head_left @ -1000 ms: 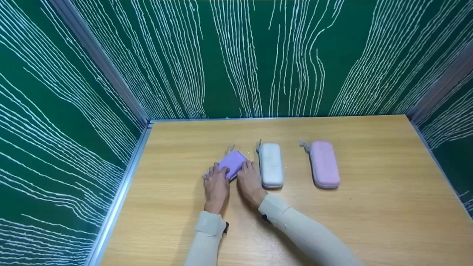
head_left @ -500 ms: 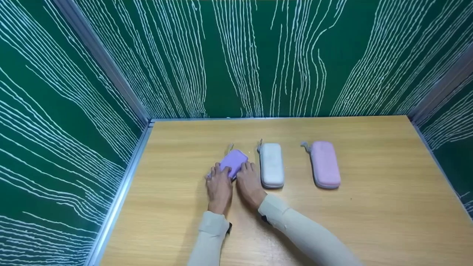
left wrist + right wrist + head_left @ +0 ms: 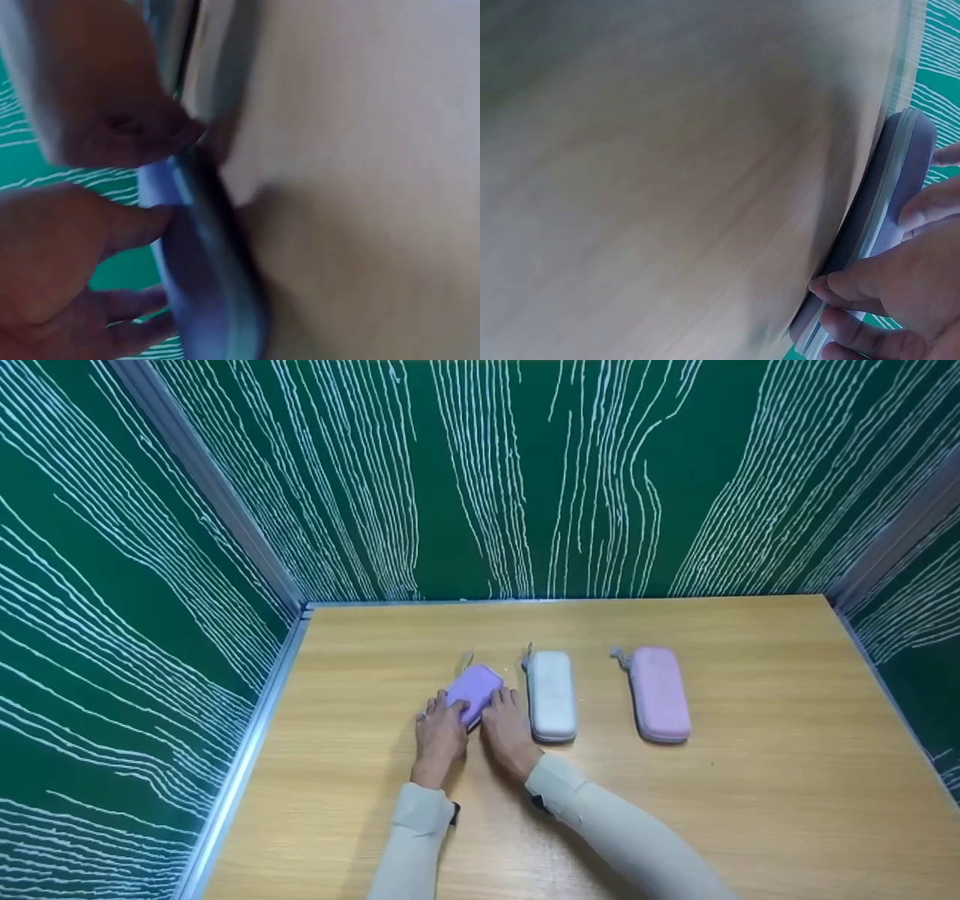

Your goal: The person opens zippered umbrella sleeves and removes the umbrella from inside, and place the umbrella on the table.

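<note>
A purple hard zip case (image 3: 474,690) lies slantwise on the table in the head view, a thin strap at its far end. My left hand (image 3: 440,733) grips its near left part, thumb on the top; the left wrist view shows this thumb (image 3: 146,225) against the case's purple side (image 3: 196,300). My right hand (image 3: 510,733) is at its right edge. In the right wrist view the fingertips of the right hand (image 3: 900,289) pinch the pale zip seam (image 3: 889,184); any zip pull is hidden between them.
Right beside my right hand lies a white-grey zip case (image 3: 551,694). Farther right is a pink one (image 3: 660,694); both have short straps. The wooden table (image 3: 787,780) meets green, white-lined walls (image 3: 465,472) and a metal frame edge (image 3: 247,750) at left.
My left hand shifted slightly right and then back left, still on the purple case. The case turned a little more upright in the head view; the right hand barely moved.
</note>
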Available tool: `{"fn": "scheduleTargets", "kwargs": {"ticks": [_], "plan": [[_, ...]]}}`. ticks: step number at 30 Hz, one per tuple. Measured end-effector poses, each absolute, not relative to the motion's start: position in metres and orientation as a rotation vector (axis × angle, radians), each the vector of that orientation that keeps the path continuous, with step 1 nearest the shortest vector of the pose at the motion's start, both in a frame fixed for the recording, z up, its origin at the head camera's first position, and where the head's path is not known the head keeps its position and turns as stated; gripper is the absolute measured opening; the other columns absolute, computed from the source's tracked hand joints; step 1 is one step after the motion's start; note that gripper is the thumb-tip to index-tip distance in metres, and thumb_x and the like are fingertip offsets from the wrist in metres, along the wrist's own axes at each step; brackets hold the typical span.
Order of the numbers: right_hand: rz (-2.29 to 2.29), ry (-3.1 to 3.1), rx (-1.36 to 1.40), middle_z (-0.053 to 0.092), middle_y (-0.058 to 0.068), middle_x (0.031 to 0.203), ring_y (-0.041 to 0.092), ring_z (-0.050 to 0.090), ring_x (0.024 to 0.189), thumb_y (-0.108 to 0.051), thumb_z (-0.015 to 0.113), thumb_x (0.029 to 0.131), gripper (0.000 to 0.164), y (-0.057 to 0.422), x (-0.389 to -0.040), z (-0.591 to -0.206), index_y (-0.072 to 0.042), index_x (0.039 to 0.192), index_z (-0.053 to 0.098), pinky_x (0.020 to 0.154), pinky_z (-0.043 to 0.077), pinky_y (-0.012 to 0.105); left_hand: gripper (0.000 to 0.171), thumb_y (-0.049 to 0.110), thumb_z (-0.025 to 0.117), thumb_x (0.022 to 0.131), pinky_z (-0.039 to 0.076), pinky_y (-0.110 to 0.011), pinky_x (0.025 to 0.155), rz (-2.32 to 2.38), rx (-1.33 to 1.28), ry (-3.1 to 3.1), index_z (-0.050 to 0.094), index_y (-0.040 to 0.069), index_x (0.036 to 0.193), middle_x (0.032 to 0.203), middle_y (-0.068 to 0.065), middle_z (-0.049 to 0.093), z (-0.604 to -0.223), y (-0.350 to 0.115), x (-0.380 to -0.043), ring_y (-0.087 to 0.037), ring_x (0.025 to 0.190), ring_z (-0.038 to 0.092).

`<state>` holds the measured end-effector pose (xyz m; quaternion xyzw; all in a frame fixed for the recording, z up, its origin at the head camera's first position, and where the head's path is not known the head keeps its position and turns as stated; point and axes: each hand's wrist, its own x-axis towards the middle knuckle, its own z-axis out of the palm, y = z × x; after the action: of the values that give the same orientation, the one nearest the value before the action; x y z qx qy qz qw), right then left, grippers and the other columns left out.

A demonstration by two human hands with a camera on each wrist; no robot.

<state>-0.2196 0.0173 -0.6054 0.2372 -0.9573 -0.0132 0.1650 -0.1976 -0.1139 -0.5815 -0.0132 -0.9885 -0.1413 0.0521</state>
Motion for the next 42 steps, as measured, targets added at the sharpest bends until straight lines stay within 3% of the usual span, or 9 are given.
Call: {"fn": "scheduleTargets", "kwargs": {"ticks": [5,11,29,35,42], "plan": [[-0.059,-2.787,0.651,0.068,0.017,0.109,0.032,0.061,0.104,-0.005,0.069,0.093,0.013,0.020,-0.219,-0.604,0.002,0.102,0.077,0.098,0.051,0.044,0.035,0.008,0.070,0.097,0.054,-0.056,0.091,-0.488,-0.042,-3.019,0.074,0.016,0.131,0.145,-0.019,0.057,-0.581,-0.115,-0.198,-0.038,0.122,0.060],[-0.021,-2.670,0.586,0.069,0.013,0.101,0.030,0.063,0.096,-0.008,0.068,0.091,0.011,0.021,-0.222,-0.610,-0.002,0.092,0.077,0.090,0.053,0.041,0.032,0.012,0.075,0.094,0.057,-0.055,0.082,-0.397,-0.049,-2.934,0.076,0.015,0.126,0.140,-0.024,0.061,-0.582,-0.108,-0.195,-0.040,0.114,0.065],[0.019,-2.623,0.648,0.069,0.011,0.094,0.028,0.061,0.089,-0.008,0.071,0.089,0.009,0.018,-0.215,-0.610,-0.003,0.090,0.078,0.084,0.052,0.040,0.032,0.017,0.078,0.093,0.060,-0.053,0.075,-0.354,0.050,-2.846,0.076,0.015,0.125,0.135,-0.028,0.062,-0.589,-0.095,-0.191,-0.041,0.104,0.068],[0.034,-2.653,0.652,0.070,0.012,0.096,0.029,0.061,0.091,-0.008,0.071,0.089,0.010,0.018,-0.213,-0.610,-0.002,0.090,0.078,0.088,0.051,0.041,0.031,0.017,0.076,0.095,0.059,-0.054,0.075,-0.409,0.084,-2.844,0.077,0.015,0.126,0.136,-0.027,0.061,-0.589,-0.092,-0.191,-0.041,0.105,0.067],[0.028,-2.594,0.675,0.067,0.009,0.088,0.027,0.059,0.086,-0.010,0.066,0.091,0.013,0.019,-0.209,-0.616,-0.005,0.087,0.078,0.083,0.049,0.039,0.027,0.018,0.076,0.092,0.059,-0.053,0.067,-0.357,0.104,-2.788,0.078,0.017,0.119,0.125,-0.024,0.063,-0.592,-0.087,-0.190,-0.039,0.098,0.069]]}}
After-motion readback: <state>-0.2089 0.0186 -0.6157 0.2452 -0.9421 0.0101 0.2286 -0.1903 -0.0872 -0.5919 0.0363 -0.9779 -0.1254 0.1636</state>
